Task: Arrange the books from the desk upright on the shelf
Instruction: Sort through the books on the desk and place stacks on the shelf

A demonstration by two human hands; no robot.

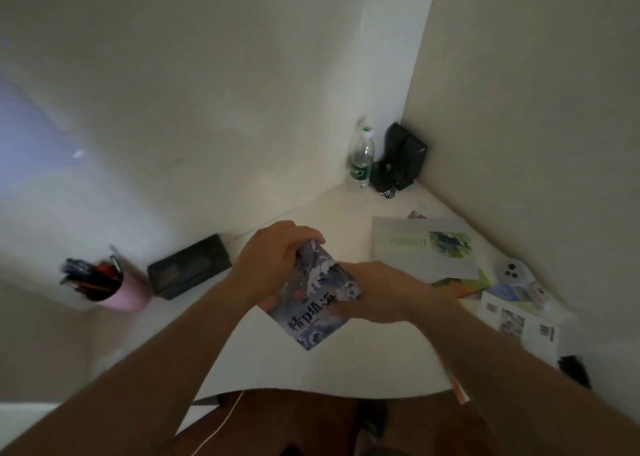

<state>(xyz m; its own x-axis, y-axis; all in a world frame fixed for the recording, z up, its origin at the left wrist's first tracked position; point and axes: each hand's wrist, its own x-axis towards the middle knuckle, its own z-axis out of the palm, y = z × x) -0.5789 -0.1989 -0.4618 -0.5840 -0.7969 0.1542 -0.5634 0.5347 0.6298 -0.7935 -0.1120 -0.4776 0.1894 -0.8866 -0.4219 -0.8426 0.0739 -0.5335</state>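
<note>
My left hand (273,261) curls over the top corner of the blue patterned book (313,303); my right hand (377,293) grips its right edge. The book hangs tilted above the white desk (363,358), other books (426,251) to the right.

The room was dim and the frame soft throughout, with a faint bluish-violet glow at the far left edge. The pink pen cup (119,291) and its pens were smeared by motion blur. Both forearms blurred toward the lower corners. Wide-angle distortion bowed the walls and the desk (363,362) edge. Shadows were weak and diffuse; print on the book (313,312) stayed barely legible
</note>
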